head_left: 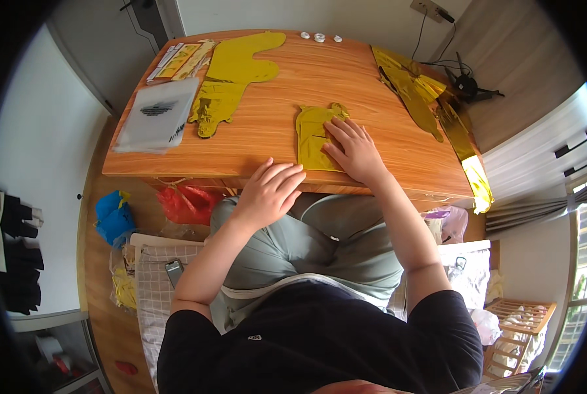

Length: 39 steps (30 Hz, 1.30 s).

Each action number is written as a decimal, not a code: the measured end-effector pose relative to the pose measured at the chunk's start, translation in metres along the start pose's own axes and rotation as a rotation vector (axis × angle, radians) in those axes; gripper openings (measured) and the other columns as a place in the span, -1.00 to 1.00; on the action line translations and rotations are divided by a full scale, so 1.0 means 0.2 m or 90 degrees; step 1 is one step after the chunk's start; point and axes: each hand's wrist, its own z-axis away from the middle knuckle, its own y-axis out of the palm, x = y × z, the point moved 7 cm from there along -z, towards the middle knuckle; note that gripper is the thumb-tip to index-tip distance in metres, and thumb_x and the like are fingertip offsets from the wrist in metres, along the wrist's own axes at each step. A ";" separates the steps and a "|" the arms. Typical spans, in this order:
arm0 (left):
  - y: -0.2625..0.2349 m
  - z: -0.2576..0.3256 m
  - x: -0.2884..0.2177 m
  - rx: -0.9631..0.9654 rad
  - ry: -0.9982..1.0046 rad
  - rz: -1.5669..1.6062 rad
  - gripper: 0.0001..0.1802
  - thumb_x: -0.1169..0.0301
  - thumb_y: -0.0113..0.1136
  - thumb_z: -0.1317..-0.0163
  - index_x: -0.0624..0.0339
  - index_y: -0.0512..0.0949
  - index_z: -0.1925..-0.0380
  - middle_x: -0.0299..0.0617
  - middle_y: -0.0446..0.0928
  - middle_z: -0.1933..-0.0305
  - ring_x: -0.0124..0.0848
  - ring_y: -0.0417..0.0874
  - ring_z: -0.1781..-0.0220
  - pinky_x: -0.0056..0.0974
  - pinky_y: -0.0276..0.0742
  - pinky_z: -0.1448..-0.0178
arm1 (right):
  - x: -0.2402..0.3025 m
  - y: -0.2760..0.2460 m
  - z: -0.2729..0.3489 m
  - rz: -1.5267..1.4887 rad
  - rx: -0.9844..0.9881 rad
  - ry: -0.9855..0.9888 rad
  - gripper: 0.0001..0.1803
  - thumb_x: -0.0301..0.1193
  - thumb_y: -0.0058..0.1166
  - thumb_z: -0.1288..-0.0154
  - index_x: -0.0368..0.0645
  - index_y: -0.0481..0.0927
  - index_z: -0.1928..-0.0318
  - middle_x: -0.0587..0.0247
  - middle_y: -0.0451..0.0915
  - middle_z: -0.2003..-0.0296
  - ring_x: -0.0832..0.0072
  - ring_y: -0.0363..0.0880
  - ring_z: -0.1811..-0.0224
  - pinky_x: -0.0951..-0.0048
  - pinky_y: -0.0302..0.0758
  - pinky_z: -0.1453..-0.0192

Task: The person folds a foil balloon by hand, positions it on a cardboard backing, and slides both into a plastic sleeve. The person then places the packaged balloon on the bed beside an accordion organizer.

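A folded gold foil balloon point(312, 136) lies flat on the wooden table point(241, 148), close to its front edge. My right hand point(359, 152) rests on the balloon's right side, fingers stretched out and pressing lightly flat. At the table's front edge, left of the folded foil, is my left hand point(270, 195); its fingers are extended and it holds nothing. Farther back on the left lies a larger flat gold foil balloon point(244, 59), partly unfolded. More gold foil balloons point(411, 85) lie along the right side, one strip hanging over the table's corner.
A stack of clear plastic bags point(155, 115) and some paper packets point(177, 62) sit at the left. Small white rolls point(319, 37) stand at the far edge. A black stand point(467, 85) with cables is at the back right. A phone point(174, 270) lies beside me.
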 end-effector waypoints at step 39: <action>0.60 -0.90 0.26 0.305 -0.169 -0.051 0.09 -0.25 0.25 -0.32 0.21 0.11 -0.61 0.17 0.05 -0.70 -0.04 0.05 -0.75 0.14 -0.07 -0.75 | -0.55 -0.29 0.01 -0.027 -0.042 0.084 -0.31 0.03 0.28 -0.35 -0.07 0.53 -0.36 0.17 0.45 -0.46 0.04 0.26 -0.57 -0.14 0.12 -0.66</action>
